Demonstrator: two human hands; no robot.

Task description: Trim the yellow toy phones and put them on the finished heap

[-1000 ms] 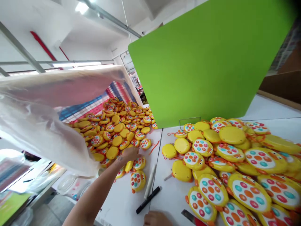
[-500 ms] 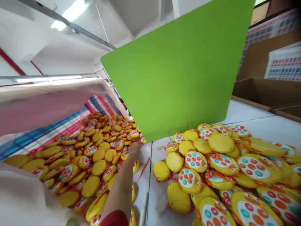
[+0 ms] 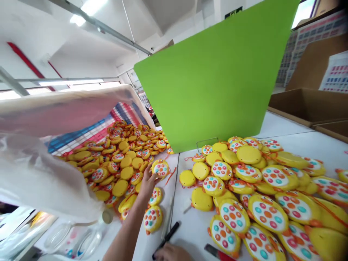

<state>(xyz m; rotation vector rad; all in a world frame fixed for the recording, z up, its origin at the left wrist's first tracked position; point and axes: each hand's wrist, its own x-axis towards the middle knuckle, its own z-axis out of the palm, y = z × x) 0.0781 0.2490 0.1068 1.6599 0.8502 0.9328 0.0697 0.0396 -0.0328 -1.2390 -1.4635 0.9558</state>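
Note:
My left hand (image 3: 149, 178) reaches out over the left side of the table, its fingers closed on the edge of a yellow duck-shaped toy (image 3: 160, 168). The toy's white belly with coloured round buttons faces up, and a red cord (image 3: 170, 175) trails beside it. At the bottom edge my right hand (image 3: 172, 252) is partly cut off, its fingers curled round a slim black pen-like stick (image 3: 172, 232). Two more duck toys lie between the hands, the nearer duck toy (image 3: 152, 219) belly up.
A large heap of duck toys (image 3: 126, 161) spills from a checked sack on the left; another pile (image 3: 247, 174) covers the right. A green board (image 3: 217, 79) stands behind. Clear plastic packaging (image 3: 73, 239), a red-and-dark tool (image 3: 220, 252) and a cardboard box (image 3: 299, 107) surround the work area.
My left hand has drawn back from the far heap towards me, now with a duck toy. My right hand and the black stick have come into view at the bottom.

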